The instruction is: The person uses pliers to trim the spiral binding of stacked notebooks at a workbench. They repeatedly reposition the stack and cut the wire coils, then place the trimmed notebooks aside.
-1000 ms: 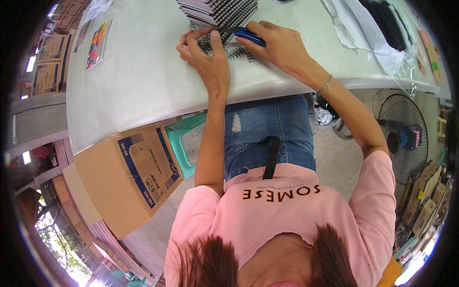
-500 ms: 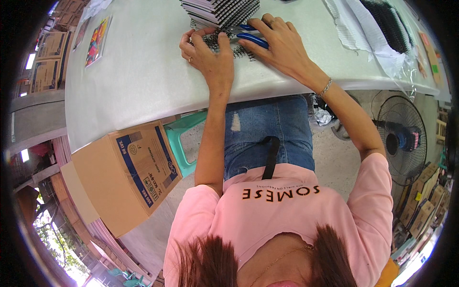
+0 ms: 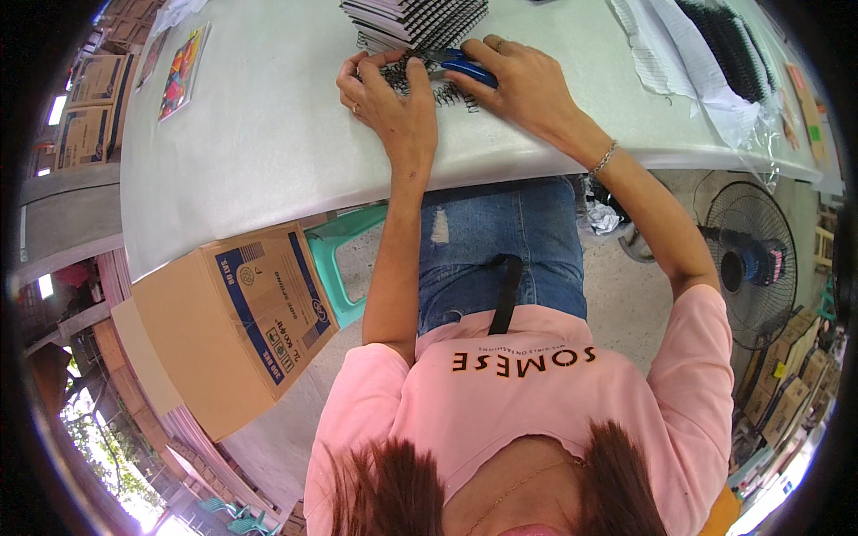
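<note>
A stack of wire-bound notebooks (image 3: 411, 20) with black coil spines stands at the far middle of the table. My left hand (image 3: 389, 94) is at its near corner, fingers curled on a black coil spine. In my right hand (image 3: 527, 85) are blue-handled pliers (image 3: 471, 70), their jaws pointing left at the coils beside my left fingertips. The handles are squeezed closer together, and the jaw tips are hard to make out. Loose black coil pieces (image 3: 458, 96) lie on the white table (image 3: 268, 134) between my hands.
At the far right lie white paper sheets and a bundle of black coils (image 3: 728, 54). A colourful booklet (image 3: 181, 73) rests at the left. Below the table edge are a cardboard box (image 3: 237, 330), a green stool (image 3: 340, 268) and a standing fan (image 3: 751, 259).
My right hand has closed the pliers' handles together and shifted slightly. My left hand stays nearly where it was on the coil.
</note>
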`<action>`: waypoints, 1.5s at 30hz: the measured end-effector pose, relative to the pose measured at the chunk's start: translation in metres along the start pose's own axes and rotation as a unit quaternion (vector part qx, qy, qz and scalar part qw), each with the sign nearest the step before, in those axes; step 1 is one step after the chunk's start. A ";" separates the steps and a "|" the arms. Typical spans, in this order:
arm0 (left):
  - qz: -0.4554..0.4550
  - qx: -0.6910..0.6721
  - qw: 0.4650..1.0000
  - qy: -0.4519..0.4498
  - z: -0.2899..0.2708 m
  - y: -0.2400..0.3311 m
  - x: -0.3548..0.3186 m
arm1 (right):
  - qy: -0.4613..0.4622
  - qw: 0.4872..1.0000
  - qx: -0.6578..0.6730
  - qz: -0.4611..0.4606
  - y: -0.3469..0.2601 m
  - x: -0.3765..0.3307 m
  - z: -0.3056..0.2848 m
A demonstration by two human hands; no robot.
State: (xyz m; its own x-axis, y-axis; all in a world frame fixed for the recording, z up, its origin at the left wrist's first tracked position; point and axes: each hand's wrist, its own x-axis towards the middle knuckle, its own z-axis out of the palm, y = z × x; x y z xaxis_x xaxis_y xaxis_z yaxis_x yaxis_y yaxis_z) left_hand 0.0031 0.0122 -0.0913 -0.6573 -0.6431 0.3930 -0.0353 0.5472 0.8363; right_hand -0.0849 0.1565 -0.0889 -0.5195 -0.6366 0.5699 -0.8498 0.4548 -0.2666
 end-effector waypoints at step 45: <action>0.047 0.077 0.996 -0.005 -0.001 -0.010 -0.007 | -0.016 0.999 -0.038 0.003 0.005 -0.011 -0.011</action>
State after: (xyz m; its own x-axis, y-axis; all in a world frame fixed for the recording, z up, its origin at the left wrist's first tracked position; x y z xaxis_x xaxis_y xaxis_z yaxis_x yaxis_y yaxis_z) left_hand 0.0089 0.0103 -0.1020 -0.6708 -0.5801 0.4621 -0.0885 0.6812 0.7267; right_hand -0.0825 0.1720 -0.0879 -0.5276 -0.6535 0.5428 -0.8385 0.5030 -0.2095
